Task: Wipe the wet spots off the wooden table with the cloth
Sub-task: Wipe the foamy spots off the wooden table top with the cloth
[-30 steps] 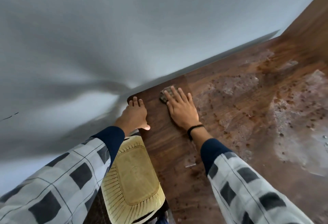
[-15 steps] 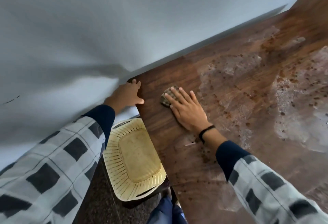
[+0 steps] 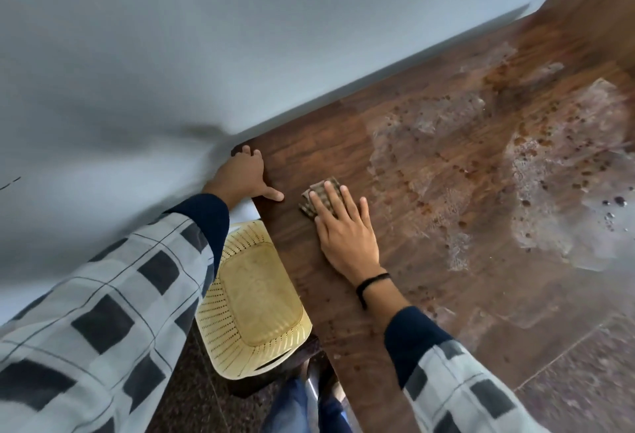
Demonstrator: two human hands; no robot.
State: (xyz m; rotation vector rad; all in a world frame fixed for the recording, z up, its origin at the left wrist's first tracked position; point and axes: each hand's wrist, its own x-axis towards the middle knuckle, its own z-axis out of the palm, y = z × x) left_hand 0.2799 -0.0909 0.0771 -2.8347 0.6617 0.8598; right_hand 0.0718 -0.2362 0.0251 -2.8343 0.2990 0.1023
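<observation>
The dark wooden table (image 3: 446, 295) runs along a pale wall. My right hand (image 3: 343, 226) lies flat on a small folded brown checked cloth (image 3: 318, 192), pressing it onto the tabletop near the left end; most of the cloth is hidden under my fingers. My left hand (image 3: 244, 175) grips the table's left corner, thumb on top. Wet foamy patches (image 3: 429, 144) with brown specks spread across the wood to the right of the cloth, and a larger wet patch (image 3: 567, 175) lies at the far right.
A cream perforated plastic basket (image 3: 254, 298) sits below the table's left edge, beside my legs. The pale wall (image 3: 240, 37) borders the table's far side. Dark speckled floor (image 3: 192, 391) shows at the bottom.
My right hand has slid the cloth back toward me and rightward along the table, away from the wall edge. My left hand stays on the table's corner.
</observation>
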